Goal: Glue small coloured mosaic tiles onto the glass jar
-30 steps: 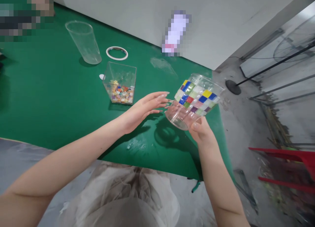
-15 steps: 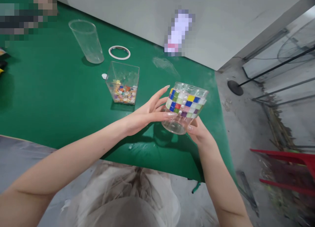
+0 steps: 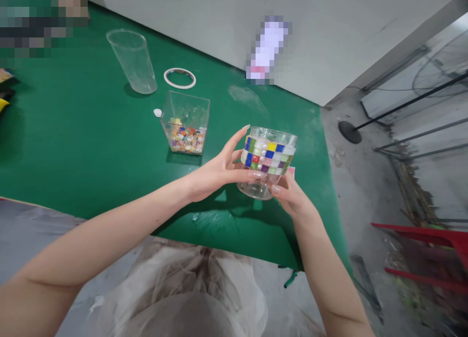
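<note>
Both hands hold a clear plastic cup banded with coloured mosaic tiles and small white beads, nearly upright just above the green table. My left hand touches the cup's left side with its thumb on the tiles and its fingers raised. My right hand grips the cup's lower right from underneath. A square clear container with several loose coloured tiles stands to the left of the cup.
A tall clear cup stands at the back left, with a white ring beside it and a small white piece near the square container. The table's right edge drops to a grey floor with a red frame.
The tiled cup has swung from tilted to nearly upright and moved left and down. My left hand went from hovering with straight fingers to touching its side.
</note>
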The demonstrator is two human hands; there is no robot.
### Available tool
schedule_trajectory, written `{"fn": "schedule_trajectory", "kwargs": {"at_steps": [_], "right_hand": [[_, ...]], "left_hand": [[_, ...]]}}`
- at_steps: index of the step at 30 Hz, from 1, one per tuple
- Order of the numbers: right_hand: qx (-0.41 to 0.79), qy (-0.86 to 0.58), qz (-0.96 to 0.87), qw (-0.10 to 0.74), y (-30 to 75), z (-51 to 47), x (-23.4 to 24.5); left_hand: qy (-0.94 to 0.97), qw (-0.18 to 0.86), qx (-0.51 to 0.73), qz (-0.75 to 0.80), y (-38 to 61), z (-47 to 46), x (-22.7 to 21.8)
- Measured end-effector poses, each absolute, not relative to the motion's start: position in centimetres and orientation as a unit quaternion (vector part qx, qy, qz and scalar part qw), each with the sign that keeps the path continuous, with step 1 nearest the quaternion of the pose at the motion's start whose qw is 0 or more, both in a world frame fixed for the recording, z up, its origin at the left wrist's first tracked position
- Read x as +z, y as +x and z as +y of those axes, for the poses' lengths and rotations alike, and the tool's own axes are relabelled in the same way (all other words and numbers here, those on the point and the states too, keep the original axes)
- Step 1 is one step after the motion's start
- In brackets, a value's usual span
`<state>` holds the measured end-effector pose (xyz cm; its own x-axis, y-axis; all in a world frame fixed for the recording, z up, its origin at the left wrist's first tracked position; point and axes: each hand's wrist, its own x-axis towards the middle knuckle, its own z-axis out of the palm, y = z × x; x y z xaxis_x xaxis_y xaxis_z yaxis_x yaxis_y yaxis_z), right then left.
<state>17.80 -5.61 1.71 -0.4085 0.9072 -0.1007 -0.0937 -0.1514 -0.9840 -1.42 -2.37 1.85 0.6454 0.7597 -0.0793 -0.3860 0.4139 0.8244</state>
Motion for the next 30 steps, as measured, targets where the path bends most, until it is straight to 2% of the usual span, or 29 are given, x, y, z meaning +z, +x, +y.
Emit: {"fn": "schedule_trajectory", "kwargs": {"at_steps": [30], "right_hand": [[0.653, -0.4, -0.521, 0.378, 17.45, -5.66, 1.95]], "left_hand": [[0.403, 0.819, 0.347, 0.217, -1.39, -2.43, 1.99]]}}
